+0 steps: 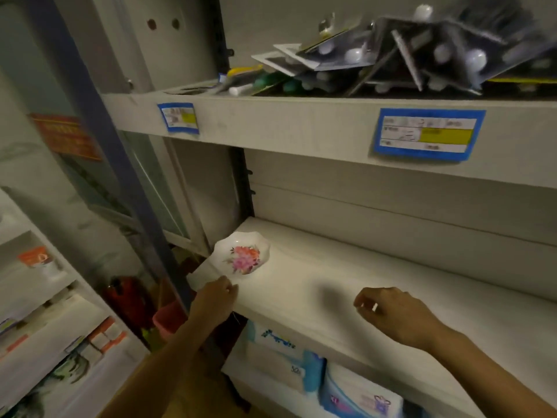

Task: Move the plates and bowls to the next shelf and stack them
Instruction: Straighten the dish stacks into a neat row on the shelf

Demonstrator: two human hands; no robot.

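A small white scalloped bowl with a pink flower print sits near the left end of the white middle shelf. My left hand hovers at the shelf's front-left corner, just below the bowl and apart from it, fingers loosely curled and holding nothing. My right hand hangs over the shelf's front part, to the right of the bowl, fingers loosely curled and holding nothing. No other plates or bowls are in view.
The upper shelf holds blister-packed goods and carries blue price labels. Tissue packs lie on the shelf below. A blue upright post and another rack with boxes stand to the left.
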